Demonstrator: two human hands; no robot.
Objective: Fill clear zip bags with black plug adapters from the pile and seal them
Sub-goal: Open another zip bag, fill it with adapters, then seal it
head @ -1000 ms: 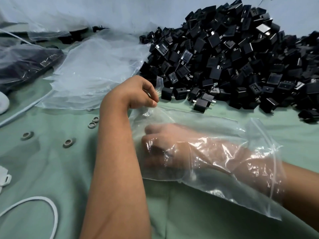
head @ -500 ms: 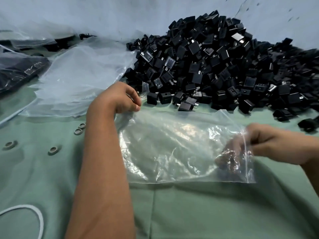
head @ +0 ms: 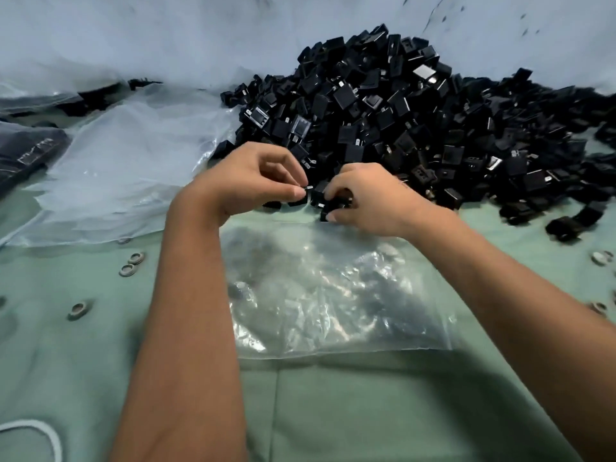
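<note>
Surface: pale green cloth (head: 333,411), seamed, dotted with metal eyelets (head: 77,310); white cord (head: 50,435) at near left.
Backdrop: pale blue sheet (head: 166,35) rising behind.
Pile: black plug adapters (head: 400,121) heaped far right, spilling toward the near edge.
Open bag: clear zip bag (head: 333,295) lying flat between the forearms, crinkled, seemingly empty.
Spare bags: stack of clear bags (head: 126,168) far left.
Filled bag: dark contents (head: 23,151), far left edge.
Left hand (head: 253,181): fingertips pinching an adapter at the pile's near edge.
Right hand (head: 363,198): fingers curled around several adapters.
</note>
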